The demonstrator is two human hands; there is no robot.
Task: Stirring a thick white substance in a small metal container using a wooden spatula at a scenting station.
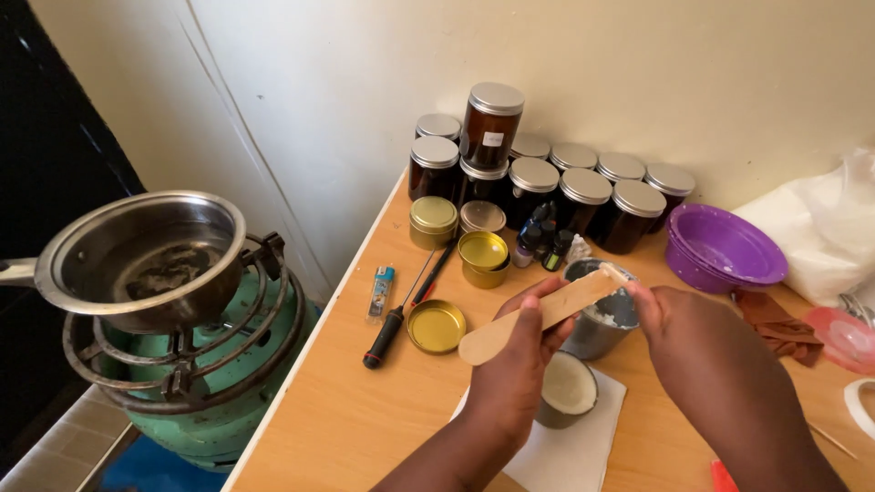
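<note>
Left hand [515, 369], right hand [697, 333] grip flat pale wooden stick [538, 319].

Both hands [519, 364] and forearms are bare, without sleeves or jewellery.

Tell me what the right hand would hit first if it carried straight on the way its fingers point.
The right hand points up-left at the wooden stick it pinches over the metal cup. Beyond that, probably the small dark bottles, though depth is unclear.

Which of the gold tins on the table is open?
The gold tin right of the shut gold tin: it has no lid and shows a yellow fill; a loose lid lies nearer the left hand.
</note>
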